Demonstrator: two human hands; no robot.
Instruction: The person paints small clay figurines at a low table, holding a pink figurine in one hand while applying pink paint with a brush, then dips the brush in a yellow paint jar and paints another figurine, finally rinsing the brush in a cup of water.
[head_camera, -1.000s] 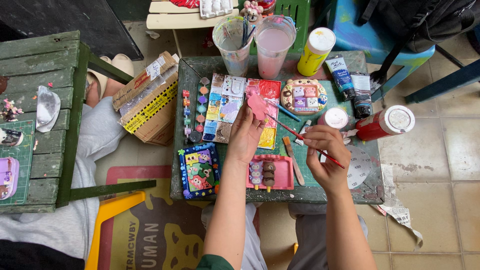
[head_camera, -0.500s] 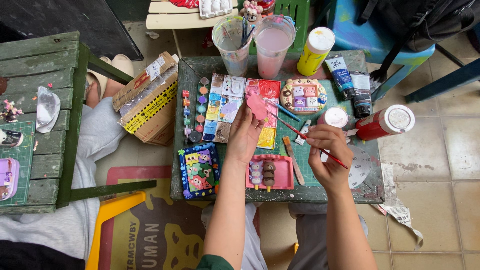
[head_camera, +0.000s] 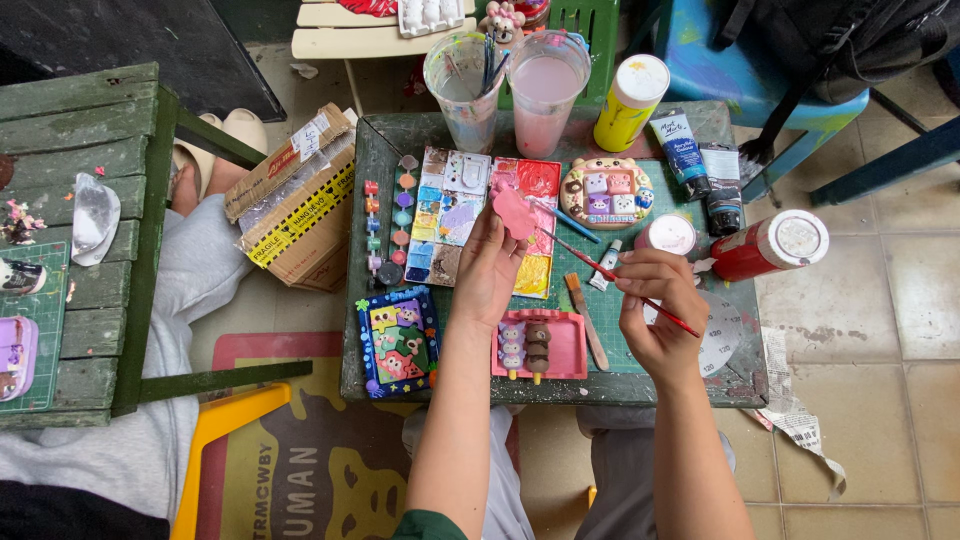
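The left hand (head_camera: 490, 272) pinches a small pink flat piece (head_camera: 515, 213) at its fingertips, held over the paint palette (head_camera: 462, 200) near the middle of the bench (head_camera: 700, 375). The right hand (head_camera: 655, 310), at about 3 o'clock from the left, is closed around a thin red brush (head_camera: 600, 268) whose tip points toward 10 o'clock and nearly meets the pink piece. The bench is crowded: two plastic cups (head_camera: 545, 90) at the 12 o'clock edge, a yellow bottle (head_camera: 628, 100) beside them, a red bottle (head_camera: 765, 245) lying at the 3 o'clock edge, a pink tray (head_camera: 565, 345) and a blue painted plaque (head_camera: 398, 340) along the 6 o'clock edge. Bare bench shows only at 5 o'clock. A cardboard box (head_camera: 295, 205) stands at 9 o'clock, against the bench; tiled floor (head_camera: 880, 400) lies open to the right.
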